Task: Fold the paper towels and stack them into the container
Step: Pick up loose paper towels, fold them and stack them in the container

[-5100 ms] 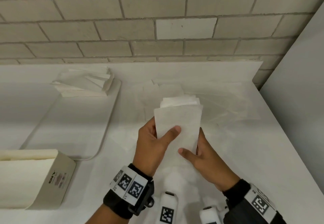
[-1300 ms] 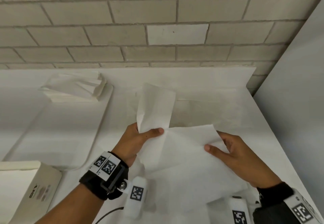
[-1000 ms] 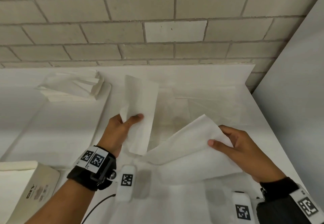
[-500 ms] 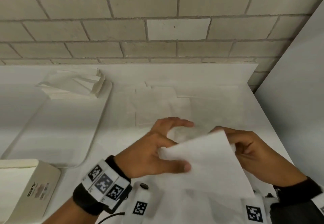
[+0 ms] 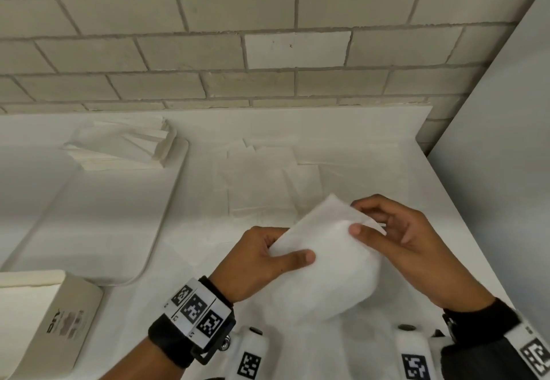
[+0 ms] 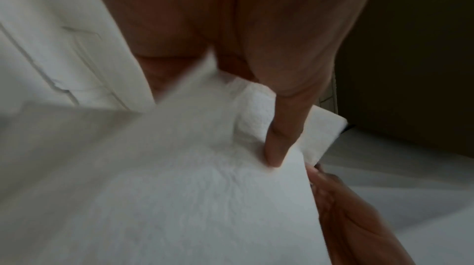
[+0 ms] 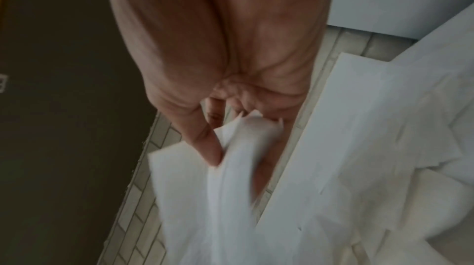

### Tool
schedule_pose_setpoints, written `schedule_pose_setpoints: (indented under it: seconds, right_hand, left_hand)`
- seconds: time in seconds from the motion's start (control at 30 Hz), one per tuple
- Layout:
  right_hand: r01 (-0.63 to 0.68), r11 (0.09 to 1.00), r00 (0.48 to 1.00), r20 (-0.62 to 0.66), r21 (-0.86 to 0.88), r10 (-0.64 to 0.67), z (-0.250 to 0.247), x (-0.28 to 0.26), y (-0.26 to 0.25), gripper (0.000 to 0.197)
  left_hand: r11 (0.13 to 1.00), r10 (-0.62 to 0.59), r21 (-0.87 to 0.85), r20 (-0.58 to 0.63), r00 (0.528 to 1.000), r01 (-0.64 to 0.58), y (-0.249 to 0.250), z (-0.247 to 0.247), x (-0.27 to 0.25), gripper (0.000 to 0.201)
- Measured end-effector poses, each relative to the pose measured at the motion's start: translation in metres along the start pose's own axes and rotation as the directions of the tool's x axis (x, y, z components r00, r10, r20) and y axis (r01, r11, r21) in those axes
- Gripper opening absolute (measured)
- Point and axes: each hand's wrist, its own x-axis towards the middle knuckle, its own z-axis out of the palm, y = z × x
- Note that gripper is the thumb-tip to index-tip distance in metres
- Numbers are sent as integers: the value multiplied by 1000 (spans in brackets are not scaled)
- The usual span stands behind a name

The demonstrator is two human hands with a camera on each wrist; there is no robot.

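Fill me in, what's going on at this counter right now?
A person is folding a paper towel in the air above the counter. The left hand pinches its near left edge under the thumb, and the right hand pinches the far right corner. More loose towels lie flat on the counter behind. A pile of folded towels already sits at the far end of the white tray on the left.

black wristbands (image 5: 175, 339) – checkered marker tags, white camera pods (image 5: 251, 356)
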Motion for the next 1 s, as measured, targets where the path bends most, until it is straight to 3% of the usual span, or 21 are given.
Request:
schedule_pose_setpoints:
  seconds: [0.1,0.17,0.2,0.33,0.47,0.53,0.6,0.67,0.73,0.8,0.9,1.0]
  right_hand:
    - [55,993,998,31,-100,-52,2,-1,-4,25]
    - [49,993,993,115,-108,-36,1,-2,-9,35]
    - [45,992,989,149,-120,-26,1,-2,-11,39]
    - [34,976,979,202,-214,10,2,3,-21,60]
    - [-8,983,935,348,-181,72,4,28,-22,71]
    - [-66,983,930,346,-171,122,10,56,-10,63]
    - [-44,955,967,228,-292,114,21,91,13,41]
    - [61,814,980,191,-578,62,39,125,40,30]
    - [139,609,962,253,-781,105,59,148,64,41]
    - [131,484,939,265,-865,220,76,156,82,54]
    - [171,347,955,241,-922,171,87,157,95,57]
    - [151,320,971,201,-935,128,91,154,85,30]
  left_hand:
    - [998,68,-19,28,997,-67,-5,2,-1,33]
    - [999,45,-4,29,999,-45,-5,2,-2,56]
    - [999,40,14,39,998,-40,-4,2,-3,59]
    - [996,56,54,143,988,-64,-2,4,-3,24]
    - [1000,1,-18,72,997,1,-9,2,-6,22]
    - [999,-22,45,-23,999,23,-16,-8,-11,15]
    - [964,34,265,-90,995,-9,-21,-21,-22,11]
    - [867,105,497,-116,988,-34,-23,-36,-37,15]
    - [734,165,677,-103,981,-52,-22,-49,-51,13]
    - [646,202,760,-83,976,-69,-19,-59,-61,23]
    - [656,246,748,-84,966,-102,-10,-69,-70,22]
    - [762,253,641,-167,953,-90,-3,-75,-69,17]
